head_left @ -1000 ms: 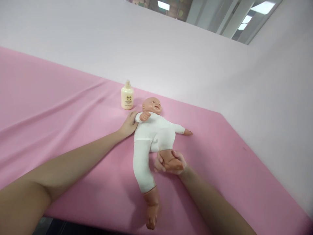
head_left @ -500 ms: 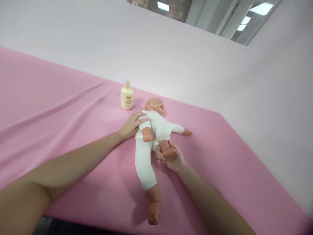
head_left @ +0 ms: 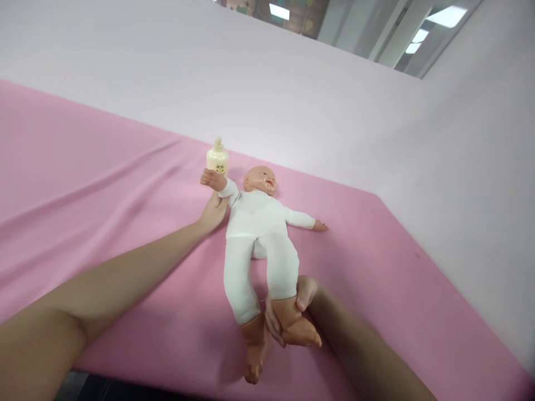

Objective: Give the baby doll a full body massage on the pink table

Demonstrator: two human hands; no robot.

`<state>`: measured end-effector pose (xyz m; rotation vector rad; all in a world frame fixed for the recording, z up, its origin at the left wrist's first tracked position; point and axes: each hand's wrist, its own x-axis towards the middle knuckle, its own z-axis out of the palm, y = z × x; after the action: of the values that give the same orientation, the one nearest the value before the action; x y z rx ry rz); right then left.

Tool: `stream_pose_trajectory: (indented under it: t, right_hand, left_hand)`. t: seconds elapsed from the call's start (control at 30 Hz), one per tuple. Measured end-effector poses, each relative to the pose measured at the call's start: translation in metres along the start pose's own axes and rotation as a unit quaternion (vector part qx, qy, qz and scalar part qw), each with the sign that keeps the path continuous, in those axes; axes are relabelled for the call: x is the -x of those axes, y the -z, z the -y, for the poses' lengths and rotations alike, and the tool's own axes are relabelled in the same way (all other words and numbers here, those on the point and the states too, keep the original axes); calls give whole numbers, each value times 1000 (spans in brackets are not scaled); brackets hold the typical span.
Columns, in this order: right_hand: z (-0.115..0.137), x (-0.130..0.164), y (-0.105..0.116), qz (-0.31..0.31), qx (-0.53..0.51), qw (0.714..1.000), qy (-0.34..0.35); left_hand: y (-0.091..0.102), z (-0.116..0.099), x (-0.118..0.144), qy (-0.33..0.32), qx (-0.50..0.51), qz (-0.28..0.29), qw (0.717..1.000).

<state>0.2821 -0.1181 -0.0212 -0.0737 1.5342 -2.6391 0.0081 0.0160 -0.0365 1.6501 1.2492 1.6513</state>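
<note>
A baby doll [head_left: 259, 214] in a white top and white trousers lies on its back on the pink padded surface, head at the far end. My left hand [head_left: 214, 213] is closed at the doll's upper arm on the left side, with most of its fingers hidden behind that arm. The doll's raised hand [head_left: 213, 179] overlaps the front of a pale yellow pump bottle [head_left: 218, 157]. Around the lower leg on the right side, just above the foot, my right hand [head_left: 306, 292] is wrapped, thumb on the outside and fingers underneath. Both legs point toward me.
Pink padding [head_left: 125, 178] stretches under the doll and runs far to the left. A white wall [head_left: 334, 122] rises behind and along the right edge, with a window or mirror [head_left: 355, 30] at the top. Something dark shows below the front edge.
The doll's bent leg on the right has been drawn down and straightened in my right hand. Its left-side arm has swung up and outward with my left hand, and the head has turned slightly.
</note>
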Motion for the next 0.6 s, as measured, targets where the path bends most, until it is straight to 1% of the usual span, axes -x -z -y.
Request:
stream_pose_trajectory:
  t: [0.1,0.17,0.23,0.3,0.33,0.37,0.4,0.43,0.47,0.53,0.57,0.6]
  right_hand:
    - [5,-6,1,79,18,995,-62]
    - [7,-10,1,108,31,991,-70]
    - [6,-11,0,112,31,993,-36]
    - [5,-10,-3,97,3,995,26]
    - [5,-8,-5,80,-16,995,64]
    - [6,-7,-8,47,-36,993,103]
    - [8,-6,-10,-7,-56,988,143]
    - [11,-5,-12,-76,-75,978,179]
    - [14,-4,-14,-153,-93,962,208]
    - [21,-4,-16,-297,-123,916,241]
    - [24,-4,-16,-346,-134,895,248]
    - [26,-5,-15,-376,-140,881,251]
  left_hand:
    - [2,-2,-1,-10,23,-15,1000]
    - [3,-5,-1,-20,11,-18,1000]
    - [4,-7,0,-37,-14,0,999]
    - [5,-11,2,-80,-46,35,995]
    - [5,-12,3,-110,-63,56,990]
    - [5,-13,4,-140,-82,79,984]
    - [5,-14,5,-166,-99,99,976]
    - [5,-15,6,-186,-115,117,969]
    - [4,-16,7,-201,-130,130,962]
    - [4,-15,7,-217,-150,142,954]
    - [4,-15,7,-222,-156,144,952]
    - [3,-14,7,-227,-159,145,950]
